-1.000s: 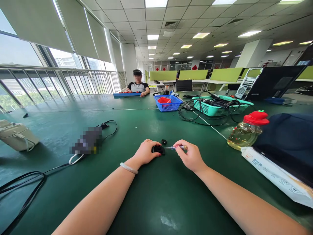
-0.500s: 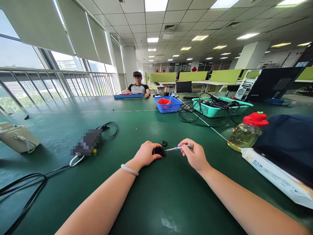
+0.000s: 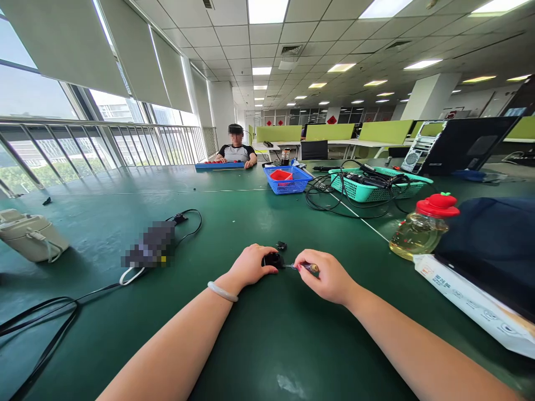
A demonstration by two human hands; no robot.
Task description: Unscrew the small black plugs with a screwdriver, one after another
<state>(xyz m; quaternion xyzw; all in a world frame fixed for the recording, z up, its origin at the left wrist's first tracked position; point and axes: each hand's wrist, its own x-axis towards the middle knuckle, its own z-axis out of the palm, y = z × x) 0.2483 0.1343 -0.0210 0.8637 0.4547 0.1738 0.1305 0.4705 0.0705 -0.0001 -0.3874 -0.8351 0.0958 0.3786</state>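
Observation:
My left hand (image 3: pixel 253 264) grips a small black plastic object (image 3: pixel 273 259) on the green table, thumb on the near side and fingers on the far side. What kind of object it is I cannot make out. In my right hand (image 3: pixel 324 274) is a screwdriver (image 3: pixel 311 268), held between thumb and fingers, its thin shaft pointing left. The shaft's tip is at the right side of the black object; whether it touches cannot be seen clearly. Just beyond lies another small dark piece (image 3: pixel 281 245).
A blue basket (image 3: pixel 292 184) and a green basket (image 3: pixel 363 194) with black cables stand farther back. To the right are a red-lidded bottle (image 3: pixel 418 231) and a white pack (image 3: pixel 468 301). A blurred dark device (image 3: pixel 152 245) lies left. Another person (image 3: pixel 235 151) sits at the far end.
My right hand has moved slightly left and down, its fingers now wrapped farther around the screwdriver. The left hand still holds the black object in place.

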